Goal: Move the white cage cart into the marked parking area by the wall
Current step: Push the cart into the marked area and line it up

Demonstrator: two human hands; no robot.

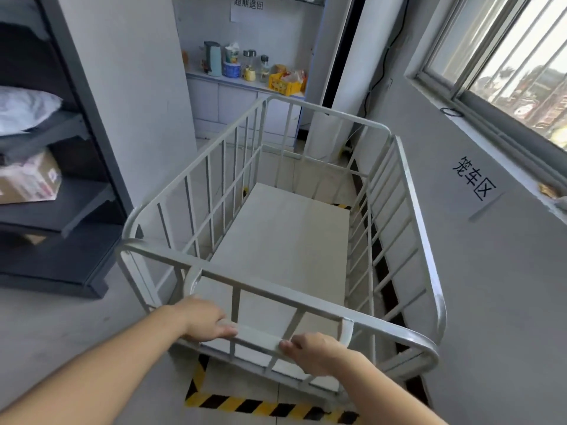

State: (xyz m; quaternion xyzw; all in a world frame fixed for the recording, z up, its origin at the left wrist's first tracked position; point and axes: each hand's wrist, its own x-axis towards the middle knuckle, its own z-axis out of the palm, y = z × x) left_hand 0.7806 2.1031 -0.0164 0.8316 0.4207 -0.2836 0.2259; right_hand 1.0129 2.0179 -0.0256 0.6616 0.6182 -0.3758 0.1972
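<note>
The white cage cart stands lengthwise beside the grey wall on the right, empty, with a pale flat floor. Yellow-and-black hazard tape marks a rectangle on the floor; its near edge and left corner show below the cart's near end, and more tape shows through the bars at the far right. My left hand and my right hand both grip the cart's near handle bar, about a hand's width apart.
A dark shelf unit with a box and a bag stands close on the left. A white pillar rises beside the cart's left side. A counter with bottles lies ahead. The wall with a sign and a window runs on the right.
</note>
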